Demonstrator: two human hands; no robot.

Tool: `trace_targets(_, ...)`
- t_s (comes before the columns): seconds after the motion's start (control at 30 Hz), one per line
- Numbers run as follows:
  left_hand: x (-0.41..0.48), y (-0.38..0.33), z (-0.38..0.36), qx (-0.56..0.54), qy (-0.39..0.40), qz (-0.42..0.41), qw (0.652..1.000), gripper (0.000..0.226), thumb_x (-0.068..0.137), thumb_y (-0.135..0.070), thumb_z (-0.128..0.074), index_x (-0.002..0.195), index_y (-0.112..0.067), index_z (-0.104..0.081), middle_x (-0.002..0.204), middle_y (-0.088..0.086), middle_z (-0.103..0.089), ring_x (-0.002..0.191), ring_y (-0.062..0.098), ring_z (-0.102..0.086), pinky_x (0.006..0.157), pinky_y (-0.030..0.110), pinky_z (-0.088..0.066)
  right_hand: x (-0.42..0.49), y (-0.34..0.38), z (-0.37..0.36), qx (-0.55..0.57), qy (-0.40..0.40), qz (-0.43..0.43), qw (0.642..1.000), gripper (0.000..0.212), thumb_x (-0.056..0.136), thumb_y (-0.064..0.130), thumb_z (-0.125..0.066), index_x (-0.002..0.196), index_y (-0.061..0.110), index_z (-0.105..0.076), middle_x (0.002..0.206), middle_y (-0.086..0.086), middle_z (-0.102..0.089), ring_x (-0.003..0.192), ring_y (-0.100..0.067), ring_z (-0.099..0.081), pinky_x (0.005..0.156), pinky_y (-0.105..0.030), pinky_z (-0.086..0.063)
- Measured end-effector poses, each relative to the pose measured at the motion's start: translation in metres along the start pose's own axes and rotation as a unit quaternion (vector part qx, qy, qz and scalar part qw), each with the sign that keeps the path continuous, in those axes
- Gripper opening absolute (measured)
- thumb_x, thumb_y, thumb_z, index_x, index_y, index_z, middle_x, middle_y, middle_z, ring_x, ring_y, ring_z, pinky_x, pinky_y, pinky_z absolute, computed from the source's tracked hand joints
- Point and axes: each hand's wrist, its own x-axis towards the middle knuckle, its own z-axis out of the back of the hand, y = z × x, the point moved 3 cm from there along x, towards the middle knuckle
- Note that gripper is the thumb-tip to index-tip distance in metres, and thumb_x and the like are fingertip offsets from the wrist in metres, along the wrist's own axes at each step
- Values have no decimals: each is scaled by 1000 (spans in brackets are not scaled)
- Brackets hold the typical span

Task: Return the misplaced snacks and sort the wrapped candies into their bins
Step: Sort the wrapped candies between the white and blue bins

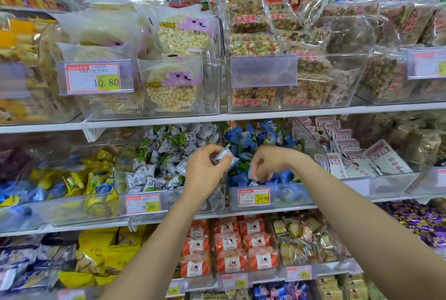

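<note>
On the middle shelf stand two clear bins side by side. The left bin (120,167) holds grey-white and green wrapped candies (156,154); the right bin (321,152) holds blue wrapped candies (251,135). My left hand (205,174) hovers over the divider between them, pinching a small silver-grey wrapped candy (225,156). My right hand (265,162) reaches down into the blue bin, fingers curled around a blue wrapped candy (253,174).
Rice cakes (178,34) and nut bars (253,22) fill the upper shelf. Yellow packs (96,174) lie left of the candy bins, white-red sachets (357,154) right. Orange packs (231,246) sit on the lower shelf. Price tags (143,203) line the shelf edges.
</note>
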Motion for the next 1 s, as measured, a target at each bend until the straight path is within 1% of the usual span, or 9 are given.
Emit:
trace_targets(0.1,0,-2,0,-7,6,6,1000,11,90,-35,-62,79,-35,-60,60,0,-63,60,25,-64,62,46,-53,8,-3,-5,-40,-51,-1,998,28,82,15,-73,109,9,-70,110,-1,-68,97,-17,-64,85,-29,-53)
trace_targets(0.17,0,0,1,-12,11,14,1000,11,90,-34,-63,80,-35,-59,58,-4,-62,59,21,-63,63,45,-54,12,-3,-5,-19,-71,11,997,24,81,17,-74,103,8,-71,104,-2,-70,90,-15,-64,84,-29,-53)
trace_targets(0.27,1,2,1,-25,19,22,999,9,90,-32,-64,81,-31,-60,56,-4,-62,54,18,-60,64,47,-55,17,-1,-15,-75,-2,-12,997,23,81,14,-74,101,3,-72,102,-2,-71,85,-14,-63,83,-31,-55)
trace_targets(0.37,2,3,0,-23,23,25,999,8,89,-33,-65,82,-33,-59,59,-3,-64,57,21,-63,66,47,-55,21,0,-23,-104,5,-1,995,13,81,10,-73,92,4,-73,99,-4,-73,77,-8,-63,76,-29,-55)
trace_targets(0.5,4,5,-2,-9,43,13,999,16,92,-32,-59,107,-28,-58,73,-1,-62,63,24,-64,68,48,-54,5,-7,0,55,-78,35,995,10,77,18,-78,79,17,-69,85,-3,-71,82,-17,-66,73,-27,-54)
trace_targets(0.67,10,-7,-9,14,52,-4,999,22,100,-22,-45,121,-22,-52,68,11,-59,57,27,-63,50,29,-50,-27,-6,21,294,-95,98,946,10,82,11,-73,88,7,-65,82,-5,-69,73,-11,-66,66,-19,-53)
trace_targets(0.73,13,-12,-13,12,53,-4,999,25,102,-21,-40,124,-22,-51,67,8,-54,64,35,-60,50,33,-46,-32,-1,21,325,-98,121,933,9,81,6,-71,87,6,-64,79,-5,-68,69,-9,-66,64,-18,-53)
trace_targets(0.87,14,-18,-18,-8,89,9,996,33,94,-50,-50,118,-28,-55,85,-8,-55,74,13,-53,61,30,-41,-36,12,19,341,-97,136,925,7,82,4,-71,85,7,-65,75,-3,-70,68,-8,-67,65,-19,-53)
trace_targets(1.0,16,-16,-13,-51,50,18,997,26,87,-41,-67,103,-25,-56,94,-5,-60,66,13,-54,57,31,-40,-32,17,19,401,-88,132,902,6,85,7,-68,92,7,-69,82,-9,-72,76,-16,-69,70,-20,-57)
